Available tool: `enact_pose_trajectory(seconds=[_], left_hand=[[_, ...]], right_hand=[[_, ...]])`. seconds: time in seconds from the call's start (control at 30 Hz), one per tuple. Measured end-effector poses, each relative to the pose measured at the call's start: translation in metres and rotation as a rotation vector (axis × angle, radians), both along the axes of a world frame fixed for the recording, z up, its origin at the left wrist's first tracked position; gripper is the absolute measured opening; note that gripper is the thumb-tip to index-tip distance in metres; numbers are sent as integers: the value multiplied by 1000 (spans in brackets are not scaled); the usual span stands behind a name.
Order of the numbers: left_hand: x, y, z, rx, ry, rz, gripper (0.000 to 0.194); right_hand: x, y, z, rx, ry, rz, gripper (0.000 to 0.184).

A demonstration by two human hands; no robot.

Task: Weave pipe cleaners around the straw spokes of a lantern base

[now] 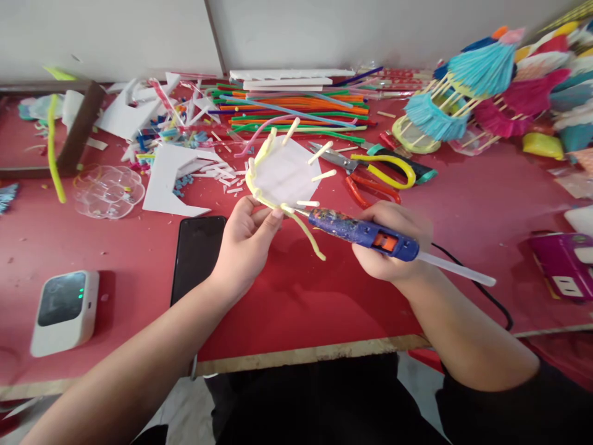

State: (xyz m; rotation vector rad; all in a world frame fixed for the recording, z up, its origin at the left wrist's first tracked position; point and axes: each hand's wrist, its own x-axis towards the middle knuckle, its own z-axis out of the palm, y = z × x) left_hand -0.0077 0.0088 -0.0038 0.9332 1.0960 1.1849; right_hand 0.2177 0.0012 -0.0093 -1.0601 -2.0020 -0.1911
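Between its thumb and fingers, my left hand (pixel 250 238) pinches the near edge of a white foam board piece (pixel 287 170) with short pale sticks standing up around its rim. A pale yellow pipe cleaner (pixel 308 235) runs along the left and near rim, weaving by the sticks, and its loose end hangs down toward me. My right hand (pixel 389 241) is wrapped around a blue hot glue gun (pixel 361 232). Its metal nozzle points left and meets the rim close to my left thumb. A clear glue stick (pixel 458 269) protrudes from the gun's back.
Scissors with yellow and red handles (pixel 380 170) lie just beyond the glue gun. Behind are bundled coloured pipe cleaners (pixel 296 108) and white foam offcuts (pixel 162 179). A black phone (pixel 197 253) and a white device (pixel 67 312) lie left; finished yarn-roofed models (pixel 482 68) stand at right.
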Motion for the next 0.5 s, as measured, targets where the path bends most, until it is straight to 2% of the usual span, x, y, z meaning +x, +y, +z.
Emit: enact_pose_trajectory(seconds=[0.5], left_hand=[[0,0,0,-12,-10,25,21]], right_hand=[[3,0,-1,-5,-2,-23,18]])
